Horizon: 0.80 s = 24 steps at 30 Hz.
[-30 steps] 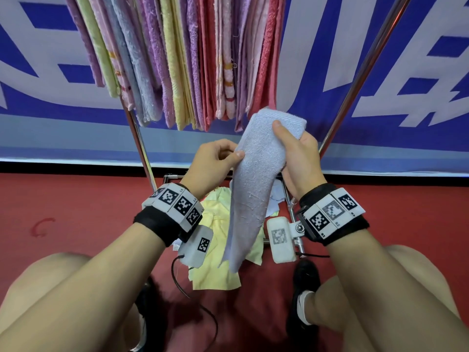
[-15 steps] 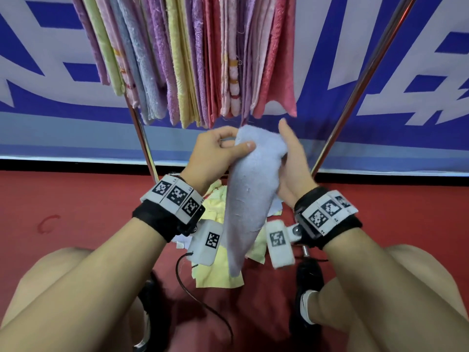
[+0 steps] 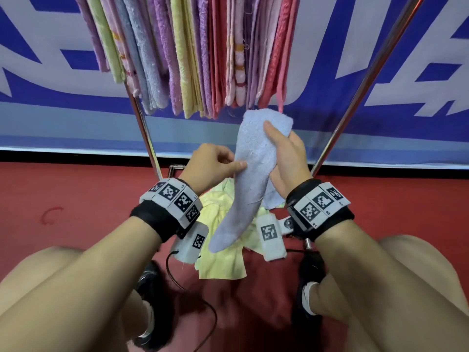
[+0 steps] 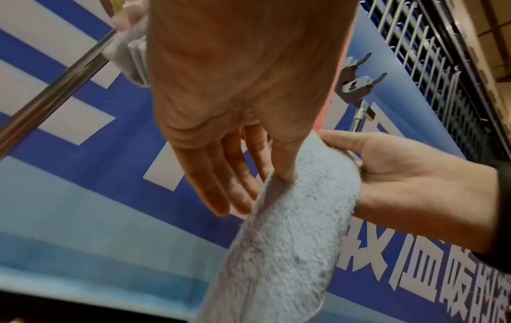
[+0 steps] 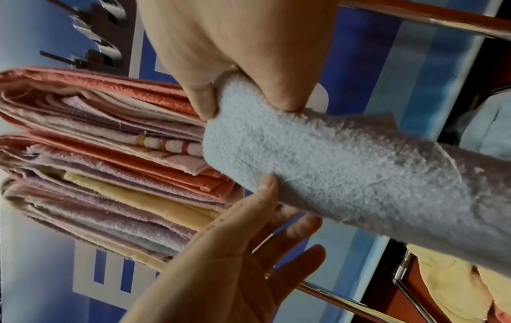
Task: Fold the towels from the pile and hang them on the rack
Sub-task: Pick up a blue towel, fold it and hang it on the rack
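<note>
A folded light blue towel [image 3: 250, 174] hangs upright in front of me, just below the towels on the rack [image 3: 193, 59]. My right hand [image 3: 281, 148] grips its top end, thumb on the front, fingers behind. My left hand [image 3: 228, 162] is lower, at the towel's left edge. In the left wrist view my left hand [image 4: 254, 192] presses its thumb on the towel [image 4: 290, 240] with its fingers straight. The right wrist view shows my right hand [image 5: 243, 87] pinching the towel [image 5: 345, 174] and my left hand's [image 5: 262, 218] fingers spread.
The rack's two slanted metal legs [image 3: 143, 130] [image 3: 355, 97] stand either side of my hands. A crumpled yellow towel pile [image 3: 223, 260] lies on the red floor between my knees. A blue and white banner [image 3: 380, 128] fills the back. A cable [image 3: 177, 283] trails by my left shoe.
Half a second ago my left hand gripped the towel's top beside my right hand. It has slid down the left edge, keeping only its thumb on it. My right hand still holds the top.
</note>
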### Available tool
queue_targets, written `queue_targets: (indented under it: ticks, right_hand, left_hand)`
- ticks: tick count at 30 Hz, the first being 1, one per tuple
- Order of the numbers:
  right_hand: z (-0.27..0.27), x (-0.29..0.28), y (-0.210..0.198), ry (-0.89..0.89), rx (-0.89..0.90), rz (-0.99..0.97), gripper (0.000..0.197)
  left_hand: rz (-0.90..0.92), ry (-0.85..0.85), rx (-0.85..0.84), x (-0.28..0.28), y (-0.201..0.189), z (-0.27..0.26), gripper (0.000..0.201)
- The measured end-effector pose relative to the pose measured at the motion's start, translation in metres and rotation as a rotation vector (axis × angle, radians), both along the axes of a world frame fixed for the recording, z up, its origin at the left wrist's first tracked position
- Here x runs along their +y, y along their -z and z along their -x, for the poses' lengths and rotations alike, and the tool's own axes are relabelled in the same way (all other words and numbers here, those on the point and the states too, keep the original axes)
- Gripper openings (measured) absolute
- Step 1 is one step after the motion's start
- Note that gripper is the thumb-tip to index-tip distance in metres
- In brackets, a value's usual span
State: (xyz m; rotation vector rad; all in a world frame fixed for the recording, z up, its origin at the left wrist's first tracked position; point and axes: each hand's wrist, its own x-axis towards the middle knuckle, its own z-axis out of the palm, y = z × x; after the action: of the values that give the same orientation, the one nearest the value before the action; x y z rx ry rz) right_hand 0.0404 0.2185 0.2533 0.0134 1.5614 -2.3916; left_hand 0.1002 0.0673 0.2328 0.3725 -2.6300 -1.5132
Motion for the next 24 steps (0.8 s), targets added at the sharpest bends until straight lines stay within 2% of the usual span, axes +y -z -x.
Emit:
queue_targets:
  ticks: [5,10,14,19,24]
  right_hand:
    - [-0.002,0.002,-0.003,-0.034,0.019,0.058,0.034]
    - [0.003,0.010,-0.007,-0.015,0.120,0.086,0.030]
    - [0.004,0.014,-0.005,0.013,0.188,0.021,0.039]
    - [0.001,0.013,-0.002,-0.001,0.226,-0.026,0.047]
    - [0.005,0.015,-0.001,0.026,0.253,-0.003,0.043]
  left_hand:
    - [-0.215,-0.129,0.145,0.009,0.003,0.000,0.014]
    - [-0.525,-0.067,0.168,0.017,-0.001,0.000,0.010]
    - [-0.446,-0.033,0.150,0.019,-0.005,0.000,0.024]
    - [-0.400,-0.006,0.126,0.018,-0.002,0.002,0.015]
    - [-0.569,-0.040,0.081,0.017,0.000,0.005,0.011]
